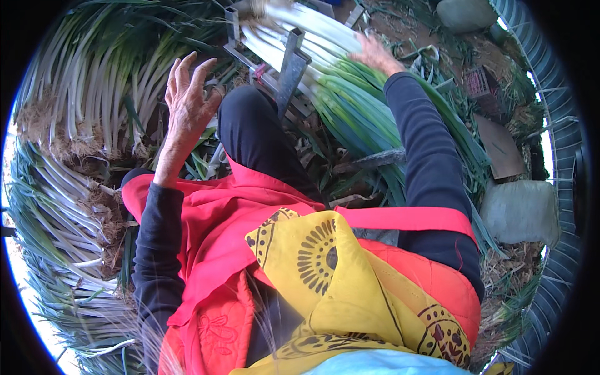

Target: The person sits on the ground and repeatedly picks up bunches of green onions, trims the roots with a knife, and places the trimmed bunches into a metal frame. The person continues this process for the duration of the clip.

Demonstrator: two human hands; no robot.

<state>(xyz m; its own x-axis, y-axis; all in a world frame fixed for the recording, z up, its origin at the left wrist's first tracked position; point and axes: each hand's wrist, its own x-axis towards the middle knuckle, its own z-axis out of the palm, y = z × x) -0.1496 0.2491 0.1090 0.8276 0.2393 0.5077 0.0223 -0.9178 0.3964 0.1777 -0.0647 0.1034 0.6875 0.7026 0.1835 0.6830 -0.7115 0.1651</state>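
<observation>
My left hand [190, 96] is raised above my bent knee with its fingers spread and nothing in it. At the upper right, my right hand [376, 55] grips a long green onion [318, 26], whose thick white stalk is blurred and points up and left. Its green leaves trail along my right sleeve. Beneath it lies a bundle of green onions [347, 89] in a metal frame [291, 65], roots toward the upper left and leaves toward my right forearm. Part of the bundle is hidden by that arm.
Unbundled green onions with brown roots lie in heaps at the upper left [98, 84] and lower left [65, 206]. On the right are a plastic crate [483, 86], a brown board [499, 145] and a pale block-like object [520, 213]. Leaf scraps litter the ground.
</observation>
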